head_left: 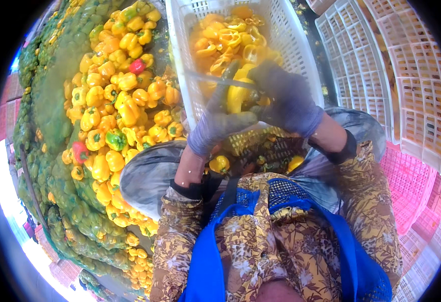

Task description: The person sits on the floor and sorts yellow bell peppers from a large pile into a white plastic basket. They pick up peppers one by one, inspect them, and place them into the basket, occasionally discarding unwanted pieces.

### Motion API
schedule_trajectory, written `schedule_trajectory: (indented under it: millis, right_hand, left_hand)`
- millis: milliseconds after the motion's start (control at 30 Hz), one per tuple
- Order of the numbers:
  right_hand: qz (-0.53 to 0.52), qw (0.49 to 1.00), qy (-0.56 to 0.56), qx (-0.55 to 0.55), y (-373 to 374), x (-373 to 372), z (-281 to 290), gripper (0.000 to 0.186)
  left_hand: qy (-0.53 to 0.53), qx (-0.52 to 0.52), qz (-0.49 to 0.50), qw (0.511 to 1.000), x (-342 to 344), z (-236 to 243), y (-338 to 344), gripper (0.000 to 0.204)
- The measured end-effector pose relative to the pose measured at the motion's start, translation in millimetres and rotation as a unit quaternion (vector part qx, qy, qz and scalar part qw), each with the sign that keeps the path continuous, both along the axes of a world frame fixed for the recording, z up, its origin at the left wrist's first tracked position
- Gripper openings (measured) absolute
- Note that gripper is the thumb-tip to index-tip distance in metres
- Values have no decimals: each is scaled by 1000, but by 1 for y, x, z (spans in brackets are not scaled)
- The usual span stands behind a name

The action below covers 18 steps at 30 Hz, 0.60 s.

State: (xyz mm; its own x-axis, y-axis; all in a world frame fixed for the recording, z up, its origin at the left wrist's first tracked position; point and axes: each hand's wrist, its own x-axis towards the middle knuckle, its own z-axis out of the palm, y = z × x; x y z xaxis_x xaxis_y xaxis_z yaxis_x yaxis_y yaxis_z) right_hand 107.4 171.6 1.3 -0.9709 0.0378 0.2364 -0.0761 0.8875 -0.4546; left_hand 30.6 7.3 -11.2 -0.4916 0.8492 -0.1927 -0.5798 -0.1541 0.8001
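Observation:
In front of me, over the near end of a white plastic crate (177,50), both my gloved hands meet at a yellow bell pepper (239,95). My left hand (221,113), in a dirty grey-purple glove, is closed around the pepper's left and lower side. At its right end, my right hand (292,95) has curled fingers and is somewhat blurred. A thin pale streak runs leftward from it across the pepper; I cannot tell whether it is a blade. Cut yellow pepper pieces (230,38) fill the far part of the crate.
Whole yellow peppers (127,108), with a few red and green ones, are heaped at my left. Beyond them lie green net sacks (44,121). White crates (354,60) stand at my right, near a pink crate (404,183). A loose yellow pepper (219,164) sits between my knees.

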Motion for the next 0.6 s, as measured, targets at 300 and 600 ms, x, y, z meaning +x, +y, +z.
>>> schedule_trajectory:
  millis: [300,600]
  right_hand:
    - [-26,990,-1,-137,-9,-4,-16,47]
    - [-76,779,-290,-551,-2,2,6,25]
  left_hand:
    - [53,-73,-12,996,-6,-14,-2,83]
    - [-31,-24,-26,999,-3,-29,-15,77]
